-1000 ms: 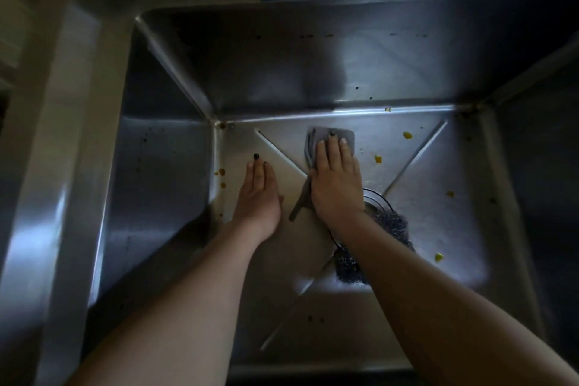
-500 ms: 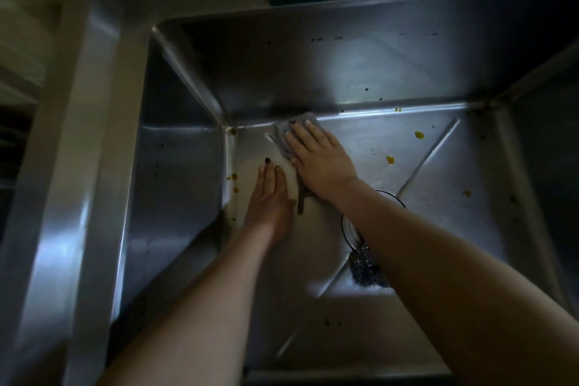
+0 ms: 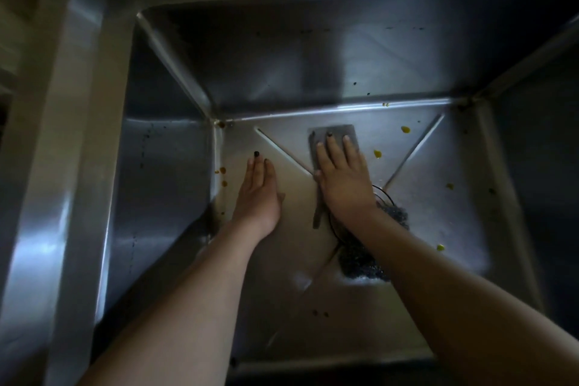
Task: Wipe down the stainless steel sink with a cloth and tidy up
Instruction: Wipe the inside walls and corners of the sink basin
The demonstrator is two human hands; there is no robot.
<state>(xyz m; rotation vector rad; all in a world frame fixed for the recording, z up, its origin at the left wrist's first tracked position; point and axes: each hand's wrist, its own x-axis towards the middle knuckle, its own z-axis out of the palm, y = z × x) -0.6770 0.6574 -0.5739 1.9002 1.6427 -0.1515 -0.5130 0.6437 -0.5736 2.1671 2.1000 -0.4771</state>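
- Right hand [image 3: 343,178] presses the cloth [image 3: 332,134] flat, fingers straight, spreading pressure across the sink [image 3: 282,66].
- Left hand [image 3: 258,194] rests flat, holding nothing — likely bracing.

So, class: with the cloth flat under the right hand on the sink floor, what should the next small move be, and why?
Probably slide the right hand and cloth rightward over the nearest yellow spot, which lies just beside the cloth on the sink floor; more spots lie farther right.
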